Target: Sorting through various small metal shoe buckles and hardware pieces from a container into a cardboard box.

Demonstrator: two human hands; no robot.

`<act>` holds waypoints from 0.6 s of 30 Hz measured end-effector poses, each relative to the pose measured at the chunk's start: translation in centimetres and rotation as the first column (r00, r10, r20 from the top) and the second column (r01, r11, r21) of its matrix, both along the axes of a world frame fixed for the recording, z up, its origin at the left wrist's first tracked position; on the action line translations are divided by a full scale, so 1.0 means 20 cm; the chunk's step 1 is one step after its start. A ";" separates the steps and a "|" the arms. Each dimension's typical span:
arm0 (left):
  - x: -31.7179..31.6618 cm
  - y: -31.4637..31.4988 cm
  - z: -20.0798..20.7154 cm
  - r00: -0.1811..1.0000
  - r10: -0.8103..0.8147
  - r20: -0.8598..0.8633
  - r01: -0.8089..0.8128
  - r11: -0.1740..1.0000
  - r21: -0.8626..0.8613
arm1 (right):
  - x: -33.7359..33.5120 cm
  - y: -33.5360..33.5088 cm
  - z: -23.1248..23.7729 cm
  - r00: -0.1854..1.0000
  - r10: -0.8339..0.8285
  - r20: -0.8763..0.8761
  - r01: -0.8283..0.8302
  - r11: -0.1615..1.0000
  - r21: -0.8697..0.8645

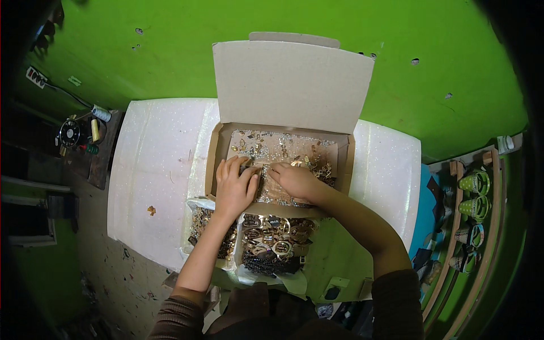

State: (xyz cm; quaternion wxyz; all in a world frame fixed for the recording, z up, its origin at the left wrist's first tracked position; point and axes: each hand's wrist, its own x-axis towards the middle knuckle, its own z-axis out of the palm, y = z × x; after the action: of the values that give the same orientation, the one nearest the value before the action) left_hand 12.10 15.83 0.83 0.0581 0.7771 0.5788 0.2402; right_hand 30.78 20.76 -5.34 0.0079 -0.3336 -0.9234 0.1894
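A cardboard box lies open in front of me, its lid raised against the wall. Small clear beads and gold-coloured metal fittings are scattered over its bottom. Both hands are inside it. My left hand is at the left side, fingers bent and closed around something small and dark that they mostly cover. Just to its right, my right hand points inward with its fingertips drawn together among the beads. What its fingers hold, if anything, is too small to make out. More gold fittings lie heaped beyond the right hand.
Nearer me, a container of metal buckles and rings stands beside another of small fittings. The glittery white table extends to both sides, with a brown scrap at left. Shoes sit on a wooden rack at right.
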 end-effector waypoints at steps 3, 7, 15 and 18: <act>0.00 0.00 0.00 1.000 0.014 0.013 -0.014 1.000 -0.011 | -0.01 -0.03 -0.07 0.993 0.036 -0.112 -0.017 0.985 0.170; -0.02 -0.01 -0.01 0.999 0.023 0.024 -0.023 1.000 -0.006 | -0.07 -0.05 0.01 0.998 0.028 -0.050 -0.028 1.000 0.007; -0.01 -0.01 -0.01 0.999 0.021 0.044 -0.021 1.000 -0.013 | -0.04 -0.02 0.04 0.975 0.211 -0.069 -0.218 0.967 -0.129; -0.01 -0.01 -0.02 0.999 0.018 0.039 -0.018 1.000 -0.019 | -0.02 -0.06 -0.02 0.950 0.245 -0.193 -0.238 0.969 0.063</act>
State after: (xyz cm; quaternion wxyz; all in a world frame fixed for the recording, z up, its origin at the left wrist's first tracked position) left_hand 11.89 15.69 0.43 0.0743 0.7665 0.5867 0.2505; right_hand 30.30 19.52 -5.78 0.0835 -0.1973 -0.9553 0.2035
